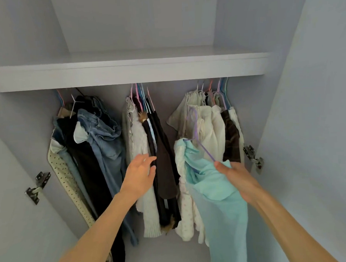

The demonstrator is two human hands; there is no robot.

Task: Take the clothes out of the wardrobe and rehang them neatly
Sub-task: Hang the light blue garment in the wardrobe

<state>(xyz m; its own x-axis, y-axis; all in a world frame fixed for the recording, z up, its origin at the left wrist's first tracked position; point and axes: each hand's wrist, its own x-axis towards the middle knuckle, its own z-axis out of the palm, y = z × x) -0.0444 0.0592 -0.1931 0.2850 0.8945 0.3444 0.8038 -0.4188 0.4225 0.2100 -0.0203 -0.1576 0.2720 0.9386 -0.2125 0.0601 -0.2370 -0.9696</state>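
Three bunches of clothes hang under the white shelf of the wardrobe. Far left: door hinge on the side panel. Left bunch: a dotted cream piece, dark trousers, blue jeans slung over a hanger. Middle bunch: a white knit, then a dark garment on pink and blue hangers. My left hand reaches in here, fingers straight and loose, tips against the edge of the dark garment, gripping nothing. Right of that, a pale spotted piece hangs low. My right hand is well apart from the left, clamped on a mint-green garment and pinching the lower end of its purple hanger; the garment sags in front of the right bunch, the hanger tilted, hook end up. Whether the hook sits on the rail, I cannot tell. Right bunch behind: cream blouses, a brown piece. Far right: second hinge.
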